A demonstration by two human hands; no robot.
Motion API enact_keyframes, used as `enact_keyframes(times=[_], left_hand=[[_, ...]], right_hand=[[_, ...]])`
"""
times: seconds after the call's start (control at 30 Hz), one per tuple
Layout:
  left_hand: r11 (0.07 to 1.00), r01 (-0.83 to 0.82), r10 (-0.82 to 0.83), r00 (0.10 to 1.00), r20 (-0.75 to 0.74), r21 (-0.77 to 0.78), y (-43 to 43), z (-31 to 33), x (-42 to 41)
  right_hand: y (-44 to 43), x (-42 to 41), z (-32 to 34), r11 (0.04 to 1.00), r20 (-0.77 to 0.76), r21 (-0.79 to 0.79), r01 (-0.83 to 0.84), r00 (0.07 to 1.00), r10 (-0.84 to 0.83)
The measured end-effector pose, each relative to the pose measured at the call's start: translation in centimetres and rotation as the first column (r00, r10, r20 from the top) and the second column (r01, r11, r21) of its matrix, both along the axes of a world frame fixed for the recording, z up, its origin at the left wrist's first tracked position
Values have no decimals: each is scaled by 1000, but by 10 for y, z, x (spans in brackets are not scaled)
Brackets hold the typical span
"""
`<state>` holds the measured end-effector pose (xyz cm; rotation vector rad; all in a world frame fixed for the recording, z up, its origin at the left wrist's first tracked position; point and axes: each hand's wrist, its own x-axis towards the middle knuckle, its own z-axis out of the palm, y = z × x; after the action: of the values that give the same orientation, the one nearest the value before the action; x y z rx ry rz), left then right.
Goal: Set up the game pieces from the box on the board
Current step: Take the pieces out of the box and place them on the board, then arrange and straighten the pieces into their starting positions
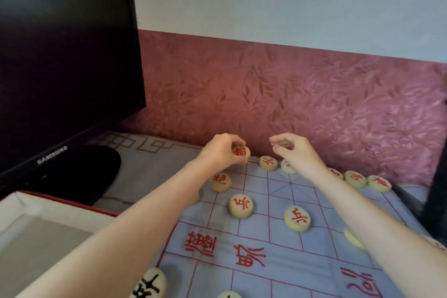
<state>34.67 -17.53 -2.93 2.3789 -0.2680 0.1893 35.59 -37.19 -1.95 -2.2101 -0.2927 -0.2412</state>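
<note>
While the left hand (pixel 221 152) hovers over the far left corner of the board (pixel 278 256), its thumb and curled fingers pinch a round pale piece (pixel 241 151) with a red character, held just above the back line. The right hand (pixel 296 152) hangs beside it, a little apart, over the middle of the back line. Its fingers are curled and the thumb is drawn close to the fingertips, but I cannot tell whether anything sits between them.

More red-marked discs stand along the back row (pixel 268 163), some partly hidden by the right wrist. Nearer, one disc (pixel 221 182) lies by the left forearm and two soldiers (pixel 241 205) sit on the next line, well apart. A black-marked disc (pixel 150 284) shows at the board's near edge. The box (pixel 14 203) lies left of the board under the left forearm; what it holds is out of view. A dark monitor (pixel 60 55) stands behind it.
</note>
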Motion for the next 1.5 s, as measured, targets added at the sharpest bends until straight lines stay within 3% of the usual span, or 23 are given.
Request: enact_keyframes(times=[0.33, 0.6, 0.73, 0.87, 1.0, 1.23, 1.5], left_hand=[[940, 57, -41, 998, -56, 338, -21, -14, 29], [951, 30, -18, 999, -42, 308, -19, -22, 29], [963, 8, -26, 998, 62, 268, -18, -13, 18], [998, -12, 7, 997, 79, 58, -9, 0, 1], [999, 33, -31, 998, 46, -42, 1, 13, -28], [991, 97, -92, 994, 58, -93, 21, 29, -93], [996, 77, -73, 990, 121, -34, 51, 46, -183]], right_hand=[[-27, -10, -14, 999, -34, 49, -20, 999, 21], [-30, -18, -24, 1000, -62, -6, -5, 998, 4], [-25, -30, -18, 1000, -61, -6, -10, 998, 10], [-16, -49, -9, 998, -65, 8, -69, 996, 69], [-5, -72, 0, 993, -46, -47, -109, 993, 107], [21, -120, 20, 977, -67, -93, -194, 980, 189], [45, -190, 38, 955, -94, -150, -254, 966, 242]])
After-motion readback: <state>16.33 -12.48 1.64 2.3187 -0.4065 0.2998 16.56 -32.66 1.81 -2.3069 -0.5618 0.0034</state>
